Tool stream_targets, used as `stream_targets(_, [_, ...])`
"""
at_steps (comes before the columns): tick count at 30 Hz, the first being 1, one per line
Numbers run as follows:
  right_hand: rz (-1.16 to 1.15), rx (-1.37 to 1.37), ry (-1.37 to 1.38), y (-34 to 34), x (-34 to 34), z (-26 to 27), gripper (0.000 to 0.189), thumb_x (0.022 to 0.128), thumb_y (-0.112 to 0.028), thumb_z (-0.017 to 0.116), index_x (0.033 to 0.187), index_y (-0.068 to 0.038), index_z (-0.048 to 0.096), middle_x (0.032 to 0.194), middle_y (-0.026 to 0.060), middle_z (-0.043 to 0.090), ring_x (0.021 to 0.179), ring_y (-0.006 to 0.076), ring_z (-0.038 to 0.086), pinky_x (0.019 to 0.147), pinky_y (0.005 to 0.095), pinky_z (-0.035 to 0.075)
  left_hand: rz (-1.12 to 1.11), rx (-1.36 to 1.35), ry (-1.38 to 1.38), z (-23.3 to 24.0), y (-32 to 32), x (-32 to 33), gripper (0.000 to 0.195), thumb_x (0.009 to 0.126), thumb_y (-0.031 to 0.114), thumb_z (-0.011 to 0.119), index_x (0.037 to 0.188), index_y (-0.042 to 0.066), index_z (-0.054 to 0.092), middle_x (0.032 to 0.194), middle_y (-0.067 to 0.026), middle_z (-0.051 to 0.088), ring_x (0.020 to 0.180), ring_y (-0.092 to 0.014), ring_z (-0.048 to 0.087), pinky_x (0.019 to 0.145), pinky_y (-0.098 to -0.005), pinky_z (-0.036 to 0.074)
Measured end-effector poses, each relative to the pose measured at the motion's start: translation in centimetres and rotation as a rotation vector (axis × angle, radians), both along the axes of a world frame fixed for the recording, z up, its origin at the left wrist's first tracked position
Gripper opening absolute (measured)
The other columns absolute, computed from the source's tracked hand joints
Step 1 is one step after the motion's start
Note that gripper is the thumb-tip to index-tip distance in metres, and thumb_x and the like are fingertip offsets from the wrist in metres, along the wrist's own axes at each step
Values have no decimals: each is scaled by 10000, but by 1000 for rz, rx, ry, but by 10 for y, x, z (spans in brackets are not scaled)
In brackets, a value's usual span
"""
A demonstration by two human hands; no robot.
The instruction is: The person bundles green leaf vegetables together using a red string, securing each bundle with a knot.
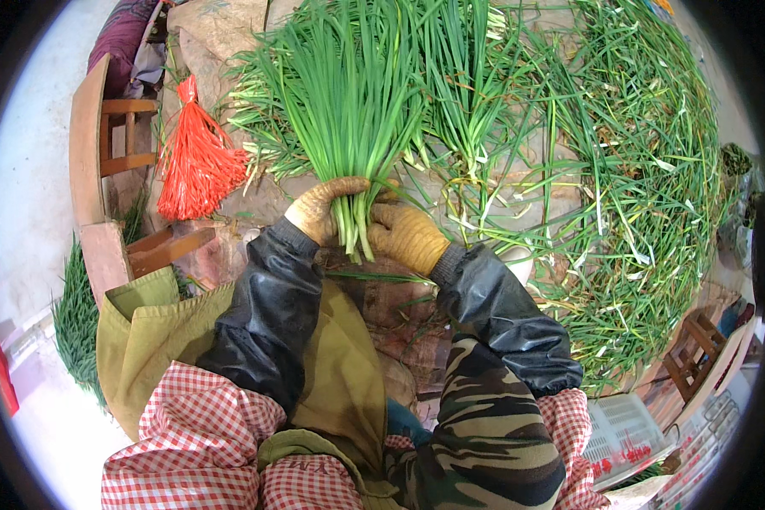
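Observation:
A bunch of long green Chinese chives [350,121] stands up between my two gloved hands, its pale cut stem ends pointing toward me. My left hand [315,207], in a stained tan glove, grips the bunch from the left with the thumb across the front of the stems. From the right, my right hand [411,236] closes around the lower stems in a yellowish ribbed glove; its fingertips are partly hidden behind them. Just beyond the right hand lies another spread of chives [465,95] with whitish bases.
A tied bundle of red plastic strips [201,166] lies on the left of the sacking. Loose chives and dry leaf scraps [644,166] heap along the right. A wooden frame [127,137] borders the left; more chives [80,319] stand beyond it. A plastic crate [625,427] is at lower right.

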State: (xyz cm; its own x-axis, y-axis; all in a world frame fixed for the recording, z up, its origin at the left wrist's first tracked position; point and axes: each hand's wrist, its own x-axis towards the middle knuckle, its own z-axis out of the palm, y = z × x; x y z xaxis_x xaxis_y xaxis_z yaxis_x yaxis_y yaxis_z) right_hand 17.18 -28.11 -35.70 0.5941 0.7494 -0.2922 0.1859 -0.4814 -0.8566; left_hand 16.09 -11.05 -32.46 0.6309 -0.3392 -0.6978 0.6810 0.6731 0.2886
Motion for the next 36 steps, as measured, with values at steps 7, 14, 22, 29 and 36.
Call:
stream_targets(7, [-534,-379,-11,-45,52,15,351,803,-421,589,804,-70,599,836,166,630,772,337,611,635,389,480,112,-26,-77,11,17,9,340,827,137,573,1086,-82,552,772,-122,637,719,-250,624,691,-371,539])
stream_targets(14, [-381,-619,-268,-95,90,-50,325,799,-345,583,946,-54,597,889,210,629,826,403,592,703,465,461,72,521,-336,55,1,31,295,793,141,644,1031,-27,601,822,-98,638,619,-153,586,565,-280,517])
stream_targets(22, [-1578,1241,718,-232,80,-93,222,900,-270,447,754,-113,506,626,-7,506,529,116,474,455,243,379,273,280,14,-11,20,4,241,815,113,628,1022,38,530,955,-199,636,715,-246,647,656,-368,570])
stream_targets(29, [-1021,66,423,-106,71,-89,388,808,-390,606,913,-18,632,711,47,603,565,141,534,529,267,422,212,31,99,11,0,0,371,816,171,622,1128,-4,522,947,-212,627,707,-238,626,690,-395,561])
stream_targets(36, [-979,359,854,-86,74,-58,153,845,-241,553,820,-89,558,626,-25,521,410,74,385,369,212,281,62,-69,-91,21,-4,25,337,803,179,605,1054,-28,521,1238,-232,506,668,-195,621,632,-389,565])
